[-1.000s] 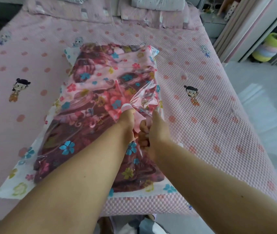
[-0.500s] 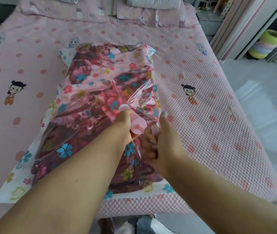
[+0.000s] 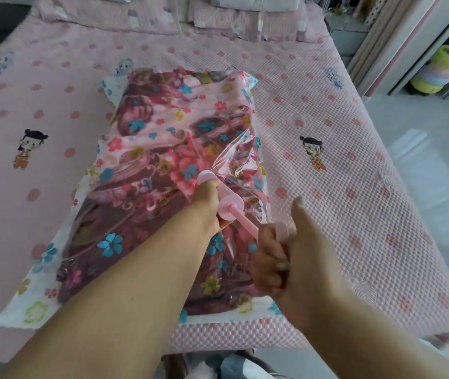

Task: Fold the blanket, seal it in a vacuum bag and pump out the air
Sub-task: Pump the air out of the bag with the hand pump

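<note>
A folded blanket (image 3: 163, 149) in dark red and pink lies inside a clear flower-printed vacuum bag (image 3: 40, 302) on the bed. A pink hand pump (image 3: 230, 206) stands tilted on the bag, its far end on the plastic. My left hand (image 3: 208, 206) grips the pump's barrel. My right hand (image 3: 289, 255) grips the pump's handle, thumb up, with the pink piston rod (image 3: 246, 224) drawn out between the two hands. The plastic is pulled up in wrinkles around the pump's far end.
The pink dotted bedspread (image 3: 354, 201) covers the bed, pillows (image 3: 245, 12) at its head. A small round pink cap (image 3: 298, 121) lies on the bed right of the bag. A stack of coloured rings (image 3: 440, 72) stands on the floor at right. The bed's near edge is just below the bag.
My right hand has pulled the pump handle back toward me, drawing the piston rod out of the barrel. My left hand has stayed on the barrel.
</note>
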`<state>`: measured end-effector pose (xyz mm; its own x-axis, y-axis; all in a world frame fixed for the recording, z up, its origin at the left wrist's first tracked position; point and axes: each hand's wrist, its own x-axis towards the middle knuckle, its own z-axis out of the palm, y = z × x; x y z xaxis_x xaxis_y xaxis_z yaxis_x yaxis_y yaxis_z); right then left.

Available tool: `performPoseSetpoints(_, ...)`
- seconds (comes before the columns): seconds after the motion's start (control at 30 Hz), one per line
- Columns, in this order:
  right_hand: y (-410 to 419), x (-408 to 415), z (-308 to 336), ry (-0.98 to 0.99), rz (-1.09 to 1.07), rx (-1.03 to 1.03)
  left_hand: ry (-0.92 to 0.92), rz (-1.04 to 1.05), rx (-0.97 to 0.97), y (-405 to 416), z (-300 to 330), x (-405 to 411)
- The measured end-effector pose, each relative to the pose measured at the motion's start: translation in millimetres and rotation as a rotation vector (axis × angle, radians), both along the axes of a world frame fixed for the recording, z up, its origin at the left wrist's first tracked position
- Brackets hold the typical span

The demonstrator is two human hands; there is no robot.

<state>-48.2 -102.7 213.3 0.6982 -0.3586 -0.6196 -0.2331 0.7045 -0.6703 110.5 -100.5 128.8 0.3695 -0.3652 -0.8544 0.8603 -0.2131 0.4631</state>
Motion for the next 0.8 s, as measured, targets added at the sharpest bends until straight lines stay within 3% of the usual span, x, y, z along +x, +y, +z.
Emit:
performPoseSetpoints(0.1,1.0,-15.5,10.4,-0.05,-0.009,-0.008,-0.036,-0.02,0.036,-1.1,-4.7,1.7)
performPoseSetpoints(0.23,-11.9,42.6,-15.4,0.132,-0.14,-0.135,0.012,0.037,0.003,-7.3,-7.2,-0.9)
performPoseSetpoints(0.3,-15.4,55.9,-23.5,0.106,-0.11,-0.182,0.0,0.0,-0.015,-7.3,-7.9,-0.9)
performPoseSetpoints(0.5,2.3,-7.9,11.9,0.025,-0.051,-0.009,0.026,0.013,0.059,-0.6,-12.9,6.3)
performPoseSetpoints(0.57,2.5,-5.1,12.3,-0.001,-0.102,-0.022,0.027,0.019,0.053,-2.3,-11.3,6.0)
performPoseSetpoints(0.67,-10.8,34.6,-1.0,0.12,-0.181,-0.106,0.023,0.034,0.027,-10.0,-9.7,5.4)
performPoseSetpoints(0.8,-18.7,53.5,-8.9,0.092,-0.122,-0.169,-0.016,-0.016,0.027,-14.5,-10.3,7.4)
